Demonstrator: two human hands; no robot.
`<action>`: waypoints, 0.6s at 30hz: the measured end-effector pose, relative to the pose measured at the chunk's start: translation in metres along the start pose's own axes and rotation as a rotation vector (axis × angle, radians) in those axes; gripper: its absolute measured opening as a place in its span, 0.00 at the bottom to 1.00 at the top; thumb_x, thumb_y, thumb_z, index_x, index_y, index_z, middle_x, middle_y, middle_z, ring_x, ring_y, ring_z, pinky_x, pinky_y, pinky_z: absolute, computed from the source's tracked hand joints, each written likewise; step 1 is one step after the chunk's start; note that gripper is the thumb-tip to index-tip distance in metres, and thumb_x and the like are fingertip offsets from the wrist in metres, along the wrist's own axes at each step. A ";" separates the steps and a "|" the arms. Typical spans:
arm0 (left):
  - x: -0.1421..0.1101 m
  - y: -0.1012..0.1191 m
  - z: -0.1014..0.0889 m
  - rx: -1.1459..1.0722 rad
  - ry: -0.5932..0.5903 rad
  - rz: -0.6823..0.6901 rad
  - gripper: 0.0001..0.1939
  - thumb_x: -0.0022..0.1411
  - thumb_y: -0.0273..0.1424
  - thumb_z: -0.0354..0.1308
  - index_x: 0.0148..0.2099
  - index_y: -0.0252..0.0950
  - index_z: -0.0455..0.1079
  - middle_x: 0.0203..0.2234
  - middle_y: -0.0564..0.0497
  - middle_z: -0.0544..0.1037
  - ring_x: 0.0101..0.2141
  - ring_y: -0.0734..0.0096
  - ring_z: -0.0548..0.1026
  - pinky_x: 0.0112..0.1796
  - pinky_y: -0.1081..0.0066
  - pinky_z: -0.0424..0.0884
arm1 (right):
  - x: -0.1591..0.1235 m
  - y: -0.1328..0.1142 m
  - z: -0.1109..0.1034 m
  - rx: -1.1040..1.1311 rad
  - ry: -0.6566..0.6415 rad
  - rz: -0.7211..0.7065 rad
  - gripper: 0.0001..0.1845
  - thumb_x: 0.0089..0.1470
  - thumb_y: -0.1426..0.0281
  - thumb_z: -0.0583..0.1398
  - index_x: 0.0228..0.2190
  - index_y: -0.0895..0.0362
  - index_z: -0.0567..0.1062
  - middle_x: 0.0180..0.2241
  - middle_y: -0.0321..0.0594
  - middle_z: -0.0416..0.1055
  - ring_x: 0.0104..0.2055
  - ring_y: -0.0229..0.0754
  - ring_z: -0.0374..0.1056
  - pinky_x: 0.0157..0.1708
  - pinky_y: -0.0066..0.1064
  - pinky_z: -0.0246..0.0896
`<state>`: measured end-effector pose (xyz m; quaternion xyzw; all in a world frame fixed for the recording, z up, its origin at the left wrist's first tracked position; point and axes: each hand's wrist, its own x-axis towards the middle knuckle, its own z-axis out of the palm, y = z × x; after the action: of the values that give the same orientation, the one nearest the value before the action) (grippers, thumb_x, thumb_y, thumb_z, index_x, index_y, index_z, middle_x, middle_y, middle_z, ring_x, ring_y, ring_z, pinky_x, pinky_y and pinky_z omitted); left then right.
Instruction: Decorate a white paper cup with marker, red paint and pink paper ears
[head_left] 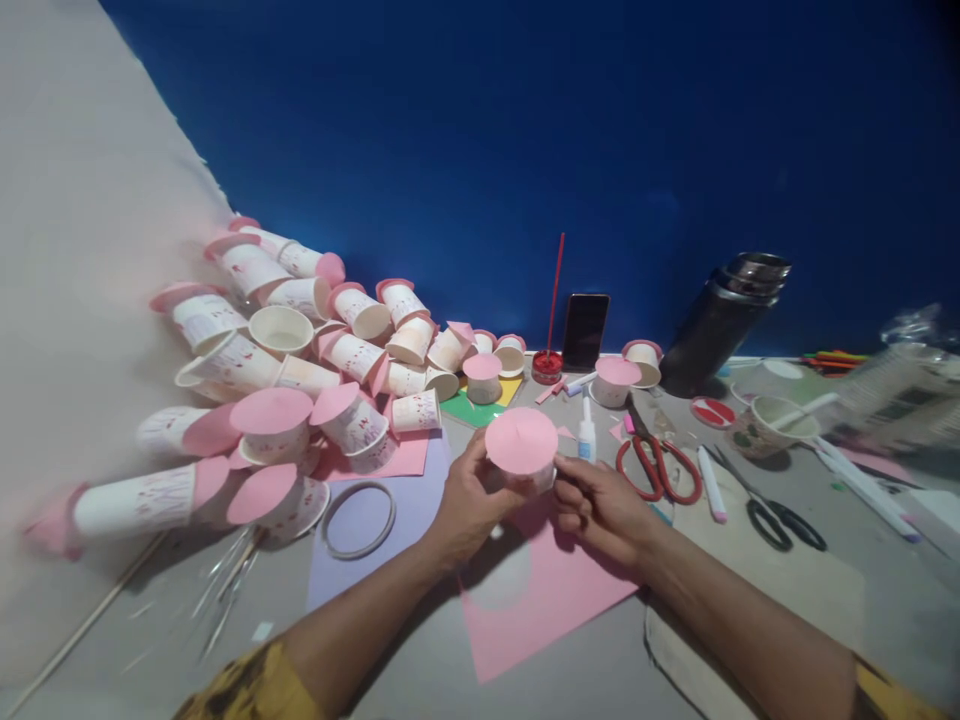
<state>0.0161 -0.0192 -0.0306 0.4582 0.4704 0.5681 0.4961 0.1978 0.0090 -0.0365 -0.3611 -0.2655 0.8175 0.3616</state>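
Observation:
Both my hands hold one paper cup with a round pink paper lid (521, 442) above a pink paper sheet (540, 600) that has a round hole cut in it. My left hand (469, 500) wraps the cup's left side, fingers curled round it. My right hand (600, 505) grips its right side with fingers pressed against the wall. A small glue bottle (586, 432) stands just behind my right hand. Red-handled scissors (658, 468) lie to its right.
A large heap of pink-lidded paper cups (300, 370) fills the left, against a pale wall. A tape ring (358, 518) lies on a lilac sheet. A phone (585, 330), a dark flask (720, 320), black scissors (780, 515), a bowl (772, 425) and pens lie at the back and right.

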 end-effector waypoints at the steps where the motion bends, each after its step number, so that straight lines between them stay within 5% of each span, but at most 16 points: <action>1: 0.003 0.001 -0.002 0.001 0.024 -0.001 0.27 0.49 0.30 0.76 0.52 0.40 0.77 0.47 0.45 0.82 0.50 0.53 0.77 0.56 0.55 0.70 | 0.001 0.000 -0.002 -0.045 0.022 -0.040 0.27 0.44 0.54 0.76 0.24 0.55 0.67 0.14 0.22 0.53 0.17 0.29 0.46 0.17 0.22 0.47; 9: 0.027 -0.003 -0.019 0.082 0.264 0.057 0.28 0.44 0.23 0.74 0.49 0.42 0.76 0.45 0.48 0.78 0.49 0.54 0.73 0.57 0.55 0.65 | 0.004 -0.009 -0.015 -0.252 0.038 -0.302 0.26 0.46 0.54 0.77 0.27 0.57 0.70 0.19 0.24 0.54 0.21 0.28 0.46 0.20 0.22 0.46; 14: 0.036 -0.014 -0.026 0.185 0.213 0.110 0.31 0.43 0.24 0.74 0.52 0.39 0.74 0.49 0.45 0.77 0.53 0.51 0.71 0.61 0.54 0.59 | 0.006 -0.016 -0.016 -0.191 0.068 -0.329 0.29 0.44 0.46 0.75 0.28 0.58 0.76 0.17 0.21 0.47 0.19 0.28 0.41 0.18 0.22 0.43; 18: 0.041 -0.021 -0.029 0.185 0.188 0.081 0.37 0.38 0.24 0.77 0.53 0.39 0.74 0.53 0.43 0.75 0.60 0.45 0.67 0.65 0.50 0.53 | 0.010 -0.025 -0.019 -0.098 0.117 -0.368 0.32 0.42 0.43 0.74 0.29 0.60 0.78 0.17 0.24 0.52 0.19 0.28 0.44 0.17 0.21 0.48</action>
<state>-0.0137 0.0203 -0.0537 0.4655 0.5460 0.5824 0.3822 0.2182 0.0348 -0.0349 -0.3706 -0.3452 0.7012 0.5018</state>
